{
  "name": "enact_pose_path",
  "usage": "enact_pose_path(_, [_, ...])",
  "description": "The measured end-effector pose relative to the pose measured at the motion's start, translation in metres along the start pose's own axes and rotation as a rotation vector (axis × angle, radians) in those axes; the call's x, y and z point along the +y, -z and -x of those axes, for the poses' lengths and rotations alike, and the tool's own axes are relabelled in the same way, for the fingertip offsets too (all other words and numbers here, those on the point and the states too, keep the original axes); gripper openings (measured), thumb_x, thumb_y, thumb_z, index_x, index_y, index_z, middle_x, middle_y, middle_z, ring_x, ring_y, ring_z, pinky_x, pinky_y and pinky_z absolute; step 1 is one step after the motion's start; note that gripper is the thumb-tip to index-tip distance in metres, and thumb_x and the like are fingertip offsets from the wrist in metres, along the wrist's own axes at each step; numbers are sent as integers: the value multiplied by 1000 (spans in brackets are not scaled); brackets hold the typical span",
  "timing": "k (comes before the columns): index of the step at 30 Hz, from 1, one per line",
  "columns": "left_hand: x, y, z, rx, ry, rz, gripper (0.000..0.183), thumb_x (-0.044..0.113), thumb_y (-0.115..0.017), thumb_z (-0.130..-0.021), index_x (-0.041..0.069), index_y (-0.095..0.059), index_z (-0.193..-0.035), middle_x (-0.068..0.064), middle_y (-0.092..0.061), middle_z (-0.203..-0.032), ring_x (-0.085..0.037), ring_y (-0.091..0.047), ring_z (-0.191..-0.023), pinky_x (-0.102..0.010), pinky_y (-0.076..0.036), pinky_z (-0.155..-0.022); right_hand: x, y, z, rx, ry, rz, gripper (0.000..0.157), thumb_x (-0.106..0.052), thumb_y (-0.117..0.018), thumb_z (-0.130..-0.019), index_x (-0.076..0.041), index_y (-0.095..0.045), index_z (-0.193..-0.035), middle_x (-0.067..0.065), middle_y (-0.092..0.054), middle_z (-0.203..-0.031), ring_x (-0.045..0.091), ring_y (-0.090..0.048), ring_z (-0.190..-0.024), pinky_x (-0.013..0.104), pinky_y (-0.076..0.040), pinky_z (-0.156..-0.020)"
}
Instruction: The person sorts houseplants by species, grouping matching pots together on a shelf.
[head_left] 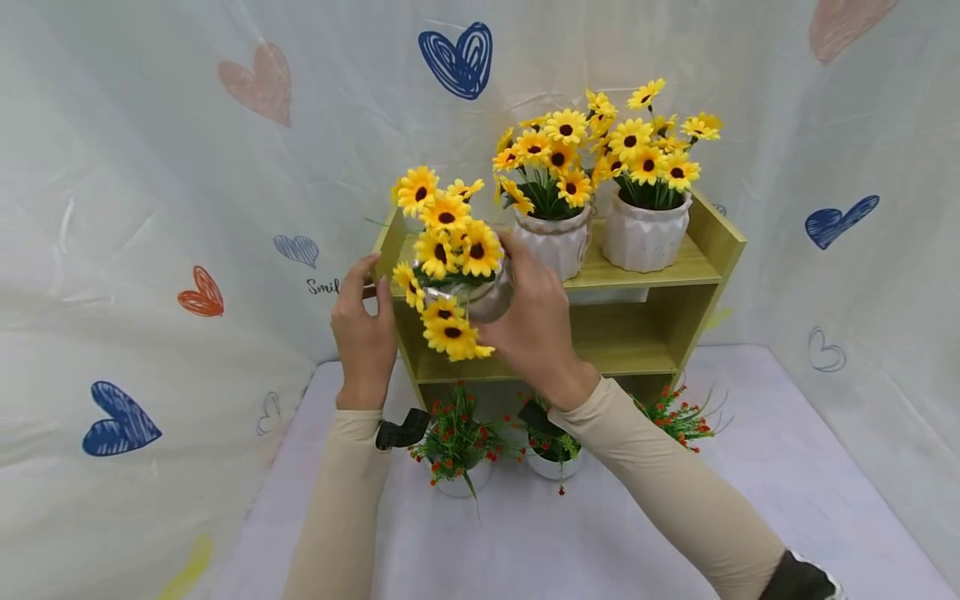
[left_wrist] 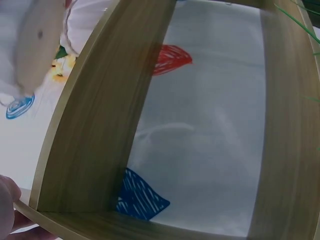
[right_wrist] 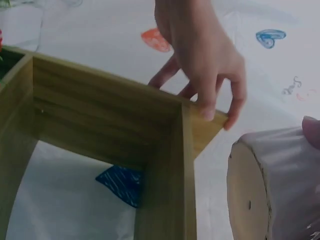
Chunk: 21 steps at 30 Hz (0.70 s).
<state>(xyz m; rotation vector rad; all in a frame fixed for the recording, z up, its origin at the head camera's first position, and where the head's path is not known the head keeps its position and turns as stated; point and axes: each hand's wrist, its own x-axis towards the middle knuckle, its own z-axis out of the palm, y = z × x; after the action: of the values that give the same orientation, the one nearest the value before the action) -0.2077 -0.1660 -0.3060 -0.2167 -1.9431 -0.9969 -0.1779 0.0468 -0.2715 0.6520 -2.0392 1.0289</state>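
My right hand (head_left: 536, 321) grips a white flower pot (head_left: 491, 302) with yellow sunflowers (head_left: 446, 250), tilted toward me above the left end of a wooden shelf (head_left: 622, 362). The right wrist view shows the pot's pale underside (right_wrist: 247, 192) off the board and a fingertip (right_wrist: 312, 131) on its wall. At the shelf's left side panel, my left hand (head_left: 366, 333) holds the upper edge, thumb and fingers on opposite sides. That same grip appears in the right wrist view, with the left hand (right_wrist: 205, 60) bent over the panel's corner.
Two more sunflower pots, a middle one (head_left: 555, 246) and a right one (head_left: 647, 233), stand on the top board. Red-flowered plants in white pots, a left one (head_left: 461, 475) and a centre one (head_left: 553, 464), stand before the shelf; another red-flowered plant (head_left: 678, 417) is at right.
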Motion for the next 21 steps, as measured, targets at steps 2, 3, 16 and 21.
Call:
enact_pose_path(2, [1, 0, 0, -4, -2, -1, 32, 9, -57, -110, 0, -64, -139, -22, -67, -136, -41, -70, -106, -52, -58, -93, 2, -6, -9, 11, -19, 26, 91, -15, -95, -73, 2, -50, -150, 19, -69, -130, 39, -66, -114, 59, -48, -100])
enact_pose_path(3, [1, 0, 0, -7, -4, -2, 32, 9, -57, -110, 0, -64, -139, -23, -67, -136, -42, -70, -105, -53, -58, -93, 3, -9, -13, 12, -28, 39, 92, -16, -96, -72, 2, -50, -150, 19, -69, -133, 38, -66, -117, 59, -48, -103])
enact_pose_path(16, [0, -1, 2, 14, -25, -29, 30, 6, -56, -109, -5, -63, -136, -26, -69, -128, -44, -71, -105, -56, -58, -92, 3, -41, -41, -10, -69, 271, 105, -64, -89, -76, -1, -51, -151, 16, -69, -136, 32, -69, -120, 50, -54, -104])
enact_pose_path(21, [-1, -2, 1, 7, -36, -45, 32, 11, -56, -111, -6, -63, -137, -26, -69, -128, -45, -71, -103, -56, -59, -88, 4, -46, -47, -76, -111, 339, 99, -63, -82, -85, 0, -47, -153, 18, -67, -137, 35, -70, -117, 50, -59, -94])
